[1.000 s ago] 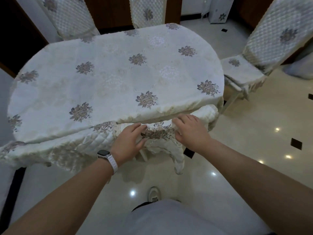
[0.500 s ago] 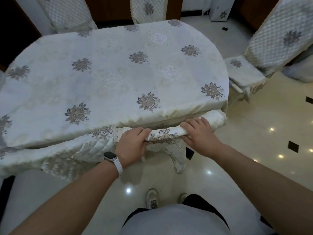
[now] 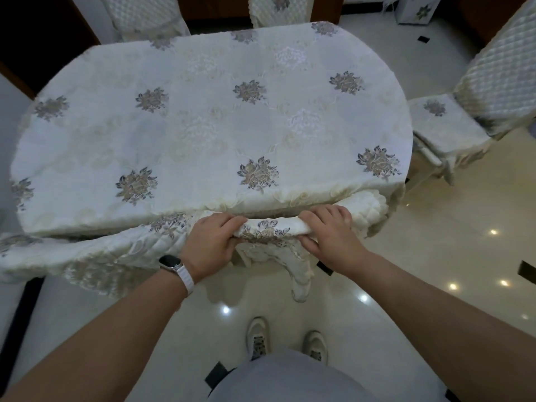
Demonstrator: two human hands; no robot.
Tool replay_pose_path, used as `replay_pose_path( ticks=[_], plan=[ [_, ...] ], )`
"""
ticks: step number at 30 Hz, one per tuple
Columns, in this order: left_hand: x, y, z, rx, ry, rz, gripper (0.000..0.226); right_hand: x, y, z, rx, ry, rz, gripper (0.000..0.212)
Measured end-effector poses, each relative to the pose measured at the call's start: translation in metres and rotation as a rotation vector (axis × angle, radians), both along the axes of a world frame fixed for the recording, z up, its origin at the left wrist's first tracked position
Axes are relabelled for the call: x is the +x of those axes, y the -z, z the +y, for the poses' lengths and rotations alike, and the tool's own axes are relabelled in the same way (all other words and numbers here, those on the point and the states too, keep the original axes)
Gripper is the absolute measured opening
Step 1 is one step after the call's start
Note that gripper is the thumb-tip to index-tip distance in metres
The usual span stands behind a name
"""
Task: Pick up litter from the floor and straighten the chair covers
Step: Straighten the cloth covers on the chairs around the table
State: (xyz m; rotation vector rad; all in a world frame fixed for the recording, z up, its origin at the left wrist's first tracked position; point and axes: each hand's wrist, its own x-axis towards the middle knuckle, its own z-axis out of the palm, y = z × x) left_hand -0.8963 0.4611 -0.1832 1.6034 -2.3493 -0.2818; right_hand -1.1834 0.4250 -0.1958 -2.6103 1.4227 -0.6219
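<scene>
Chair cover point(image 3: 269, 229), cream quilted cloth with a woven flower motif, sits bunched over the top of a chair back that stands just beside the near edge of the worktop point(image 3: 203, 126). Both hands grip its rolled upper edge. The left hand point(image 3: 211, 239) has its fingers curled over the top of the fabric, and the right hand point(image 3: 330, 230) clasps it a little further along, fingers over the top and thumb on the near side. A short stretch of the cover shows between them, and loose folds hang below toward the floor point(image 3: 435, 256). A watch point(image 3: 171, 264) on a white strap is on the left wrist. The worktop is oval and draped in a pale tablecloth scattered with grey-gold flower clusters. More quilted cream fabric point(image 3: 87, 256) runs off to the left along the near edge. A covered chair point(image 3: 464, 120) stands at the right end, apart from the worktop, and two more chair backs point(image 3: 145, 15) show at the far side. Two pale shoes point(image 3: 258, 335) stand on the glossy tiles below.
</scene>
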Motion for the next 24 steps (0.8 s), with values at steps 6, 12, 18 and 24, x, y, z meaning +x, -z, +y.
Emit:
replay_pose_path(
  ticks=[6, 12, 18, 24],
  plan=[
    [0.003, -0.004, -0.009, -0.044, -0.004, -0.013, 0.039, 0.006, -0.001, -0.009, 0.024, 0.007, -0.004, 0.037],
    [0.006, 0.001, -0.009, -0.053, -0.03, 0.032, 0.037, 0.01, -0.003, -0.01, 0.036, 0.009, -0.014, 0.036],
    [0.004, 0.006, -0.003, 0.0, -0.085, 0.078, 0.04, 0.013, -0.011, -0.005, 0.094, 0.044, 0.028, 0.038],
    [0.001, -0.005, 0.014, -0.029, -0.15, 0.091, 0.037, 0.015, -0.027, -0.002, 0.109, -0.004, 0.15, 0.046]
  ],
)
